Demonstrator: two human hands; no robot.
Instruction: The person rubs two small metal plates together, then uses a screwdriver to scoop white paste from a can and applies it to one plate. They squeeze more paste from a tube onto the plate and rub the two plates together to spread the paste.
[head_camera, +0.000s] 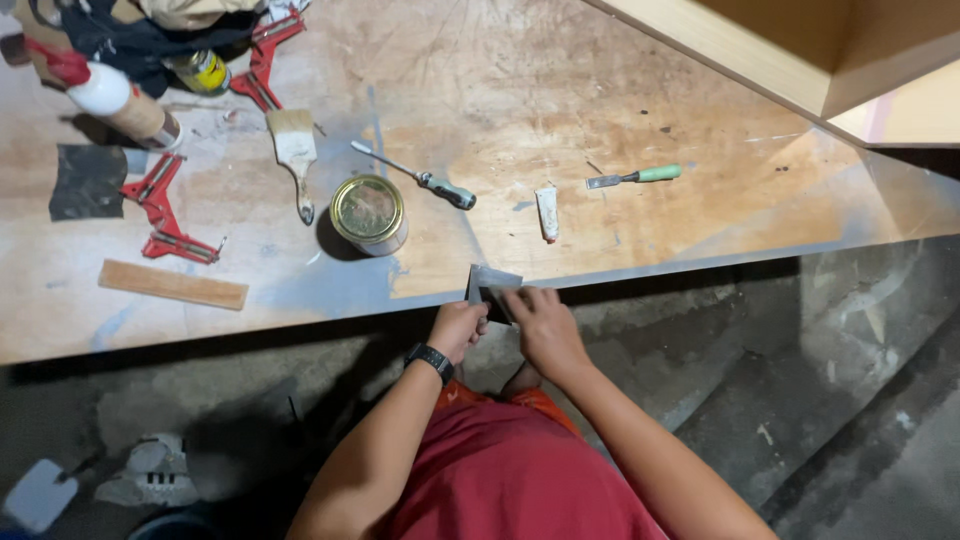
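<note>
— So, what are the hands on?
— Both pinch a small grey sheet (492, 283) at the near edge of the plywood bench (620, 90); left hand (458, 328) closed on its lower corner, right hand (543, 328) with fingers pressed on top, probably steadying it against the edge.
— Any containers?
— A round tin (369, 213) just beyond, lid on, contents hidden. A small tube (547, 213) lies to its right, a brush (296, 152) to its left.

Tan plywood surface (600, 90) with grey-blue smears; red metal corner clamps (160, 205); green-handled chisel (635, 177); gold-lidded round tin (368, 210); pale wooden-handled paintbrush (296, 150); grey metal scraper blade (490, 285); black wristwatch (431, 360); red shirt (510, 480).
</note>
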